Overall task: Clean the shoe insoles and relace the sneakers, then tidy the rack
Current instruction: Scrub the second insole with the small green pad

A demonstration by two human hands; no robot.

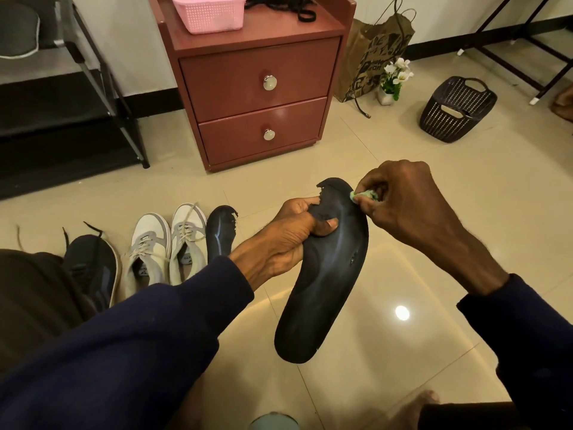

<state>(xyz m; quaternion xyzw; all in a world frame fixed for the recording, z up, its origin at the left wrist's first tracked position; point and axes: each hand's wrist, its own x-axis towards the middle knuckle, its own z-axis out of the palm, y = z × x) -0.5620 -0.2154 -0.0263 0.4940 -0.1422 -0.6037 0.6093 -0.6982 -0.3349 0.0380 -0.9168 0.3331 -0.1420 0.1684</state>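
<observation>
In front of the drawer chest [260, 88] and nearest to us, our left hand [288, 234] clamped the insole [325, 274] around its upper half, thumb across the face and fingers behind. Our right hand [403, 206] pinched a small green cloth [366, 194] against the insole's right edge, close to the toe.

The insole's long axis ran from the rounded heel, closest to us, up to the ragged toe pointing toward the chest. Most of its length therefore lay on our side of the right-hand grip, and we judged the next wipe would need to travel heelward along that axis. It looked like matte, dark moulded foam, with a torn toe edge and a small nick in its side.

Left of the chest's front, on the glossy tiled floor [403, 352], lay a second insole [220, 231], then white and grey sneakers [167, 243] with pale laces, then a dark sneaker [93, 265] trailing loose laces. On top of the chest stood a pink perforated basket [207, 13] beside a heap of black laces [279, 4].
</observation>
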